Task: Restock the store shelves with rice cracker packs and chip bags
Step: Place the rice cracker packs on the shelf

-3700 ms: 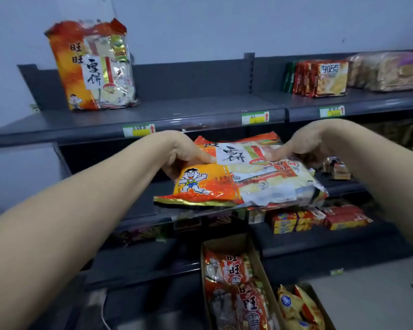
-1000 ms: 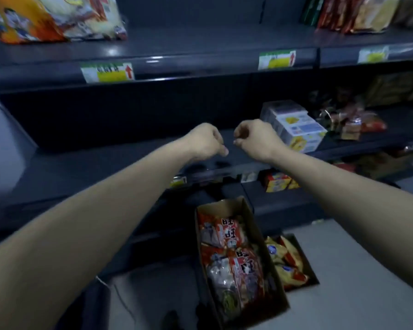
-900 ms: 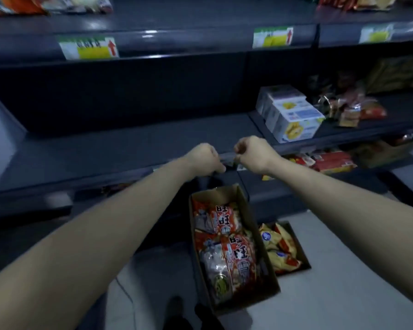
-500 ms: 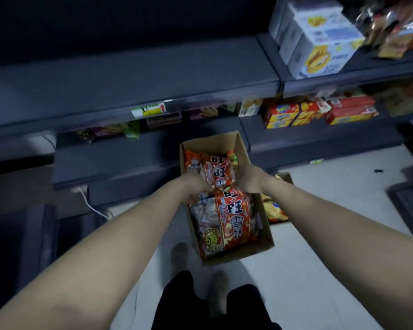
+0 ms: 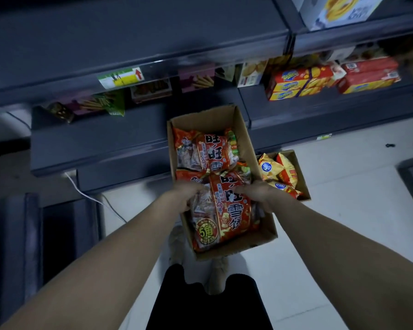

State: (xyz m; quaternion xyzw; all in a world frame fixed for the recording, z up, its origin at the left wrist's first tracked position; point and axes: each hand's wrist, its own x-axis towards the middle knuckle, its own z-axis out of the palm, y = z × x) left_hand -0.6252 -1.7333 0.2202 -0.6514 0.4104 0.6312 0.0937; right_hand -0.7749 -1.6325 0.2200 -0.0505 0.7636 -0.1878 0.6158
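Status: mid-pick, most of the restock is left.

- Left hand (image 5: 188, 195) and right hand (image 5: 255, 192) are both down in the cardboard box (image 5: 260, 244) on the floor (image 5: 343, 210), one on each side of the near rice cracker pack (image 5: 224, 213).
- The fingers look curled onto the pack's left and right edges, so both hands grip it. The fingertips are partly hidden by the wrapper.
- The pack lies in the near end of the box and is not yet lifted out.
- A second rice cracker pack (image 5: 210, 151) sits behind it at the far end. There may be more underneath, can't tell.
- Chip bags (image 5: 279, 175) are in the smaller box (image 5: 304, 184) just to the right. No hand is on them, and none show on a shelf from here.
- The wide shelf (image 5: 129, 39) above, behind the price tag (image 5: 122, 77), shows bare grey across its visible span. No crackers or chips appear on it in this view.
- The lower shelf to the right holds red and yellow biscuit boxes (image 5: 301, 84), which aren't part of this job.

Left to do, as I judge it: this pack, the one behind it, whatever is below, then all the chips. The higher shelves are out of frame, so stock up there can't be counted.
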